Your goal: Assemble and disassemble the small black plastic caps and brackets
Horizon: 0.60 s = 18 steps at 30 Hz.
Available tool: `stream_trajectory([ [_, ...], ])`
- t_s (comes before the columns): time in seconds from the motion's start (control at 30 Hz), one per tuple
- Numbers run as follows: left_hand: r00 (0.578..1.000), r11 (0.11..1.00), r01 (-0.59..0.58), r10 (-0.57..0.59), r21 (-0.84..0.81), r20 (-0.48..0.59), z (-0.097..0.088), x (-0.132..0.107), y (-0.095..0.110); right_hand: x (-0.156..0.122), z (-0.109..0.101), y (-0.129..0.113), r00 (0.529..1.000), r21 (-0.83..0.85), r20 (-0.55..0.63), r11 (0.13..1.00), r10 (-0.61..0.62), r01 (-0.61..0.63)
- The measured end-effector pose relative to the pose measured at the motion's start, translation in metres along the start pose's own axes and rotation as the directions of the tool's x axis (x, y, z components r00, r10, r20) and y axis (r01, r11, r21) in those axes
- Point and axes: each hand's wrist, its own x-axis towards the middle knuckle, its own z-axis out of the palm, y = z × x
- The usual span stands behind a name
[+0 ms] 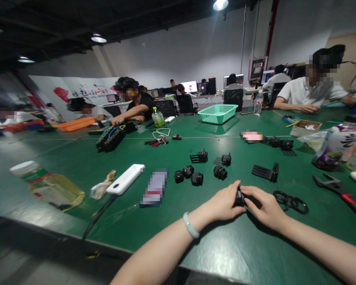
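Note:
My left hand (223, 204) and my right hand (265, 206) meet low over the green table (166, 237), both closed on one small black plastic part (239, 198) pinched between their fingertips. A pale bead bracelet (190, 225) rings my left wrist. Just beyond the hands lie several loose black round fittings (190, 175) and black comb-like brackets (265, 172). Black rubber rings (291, 201) lie to the right of my right hand.
A white power bank (125, 179), a bottle lying on its side (47, 186) and a red-handled wrench (341, 190) lie on the table. Farther off are a green basket (218, 113) and a snack bag (334, 146). Other people sit along the far edge.

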Motion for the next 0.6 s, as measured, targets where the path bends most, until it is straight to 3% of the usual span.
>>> stream_trajectory([
  [0.23,1.0,1.0,0.009,-0.009,-0.018,0.006,-0.004,0.005,0.003,0.006,-0.011,-0.011,0.999,0.104,-0.044,0.995,0.01,-0.006],
  [0.6,1.0,1.0,-0.014,0.014,0.007,0.021,-0.006,0.008,-0.002,0.007,-0.001,-0.004,0.991,0.035,0.033,0.991,0.132,-0.133],
])
